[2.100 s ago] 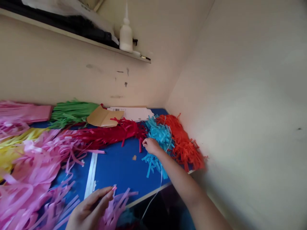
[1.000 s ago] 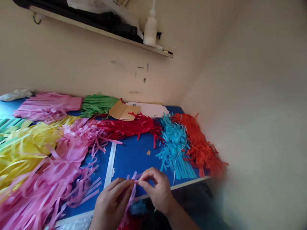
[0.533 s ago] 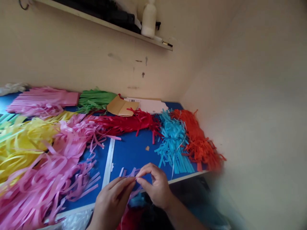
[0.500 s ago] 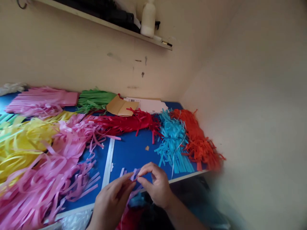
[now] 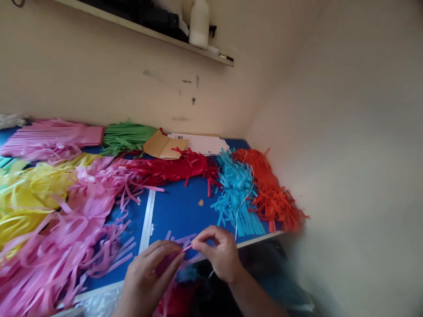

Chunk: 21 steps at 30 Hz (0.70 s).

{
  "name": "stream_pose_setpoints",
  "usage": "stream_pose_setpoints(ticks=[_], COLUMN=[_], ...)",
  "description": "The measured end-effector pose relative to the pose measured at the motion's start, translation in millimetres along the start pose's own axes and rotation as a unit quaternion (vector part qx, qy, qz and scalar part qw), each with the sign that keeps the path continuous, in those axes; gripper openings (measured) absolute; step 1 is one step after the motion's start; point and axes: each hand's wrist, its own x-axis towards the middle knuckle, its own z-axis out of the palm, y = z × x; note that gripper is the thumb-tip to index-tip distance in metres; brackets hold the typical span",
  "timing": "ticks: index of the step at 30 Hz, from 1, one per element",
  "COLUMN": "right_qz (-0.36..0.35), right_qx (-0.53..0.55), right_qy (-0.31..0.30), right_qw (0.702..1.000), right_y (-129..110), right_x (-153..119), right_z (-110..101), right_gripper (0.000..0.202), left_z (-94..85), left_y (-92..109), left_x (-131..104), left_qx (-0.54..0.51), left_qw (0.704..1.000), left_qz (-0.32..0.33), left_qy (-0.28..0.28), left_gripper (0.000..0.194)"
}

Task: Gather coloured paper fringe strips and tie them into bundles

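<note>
My left hand [image 5: 153, 268] is closed, pinching pink fringed tissue paper between thumb and fingers. A short twisted pink piece [image 5: 187, 248] of that paper stretches from it to my right hand [image 5: 218, 252], whose thumb and fingertips pinch the other end. Loose pink-lilac strips [image 5: 181, 239] hang below and behind both hands, some over the table's front edge. My left palm and fingers hide most of the paper. To the left lies a big heap of pink fringed tissue paper [image 5: 89, 200], apart from my hands.
On the blue table [image 5: 178, 202] lie yellow fringe [image 5: 36, 187], green fringe [image 5: 128, 136], red fringe [image 5: 165, 171], blue fringe [image 5: 236, 189] with a white string, and orange fringe [image 5: 264, 180]. A brown envelope [image 5: 165, 145] rests at the back. Above, a wall shelf [image 5: 148, 33] holds a white bottle [image 5: 199, 26].
My hands have drawn slightly apart, so more of the twisted pink piece shows between them. The whole view has shifted a little.
</note>
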Motion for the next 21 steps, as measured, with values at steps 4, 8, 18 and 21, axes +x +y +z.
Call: stream_pose_setpoints(ticks=[4,8,18,21], right_qz=[-0.033,-0.059,-0.082,-0.084], right_qx=[-0.011,-0.032,-0.077,-0.078], right_qy=[0.002,0.01,0.011,0.021], right_qw=[0.999,0.998,0.994,0.993], right_y=[-0.8,-1.2,-4.1,-5.9], right_x=[-2.2,-4.3,-6.3,-6.6], right_z=[1.6,2.9,-0.8,-0.2], right_gripper=[0.005,0.005,0.003,0.004], left_z=[1.3,2.8,7.2,7.6], left_y=[0.4,-0.1,-3.4,-5.5], left_x=[-1.6,-0.8,-0.4,-0.6], left_qx=[0.052,0.048,0.068,0.091], left_qw=[0.993,0.99,0.986,0.977], left_qz=[0.09,0.124,0.148,0.187], left_qy=[0.054,0.045,0.045,0.041], left_gripper=[0.008,0.011,0.011,0.013])
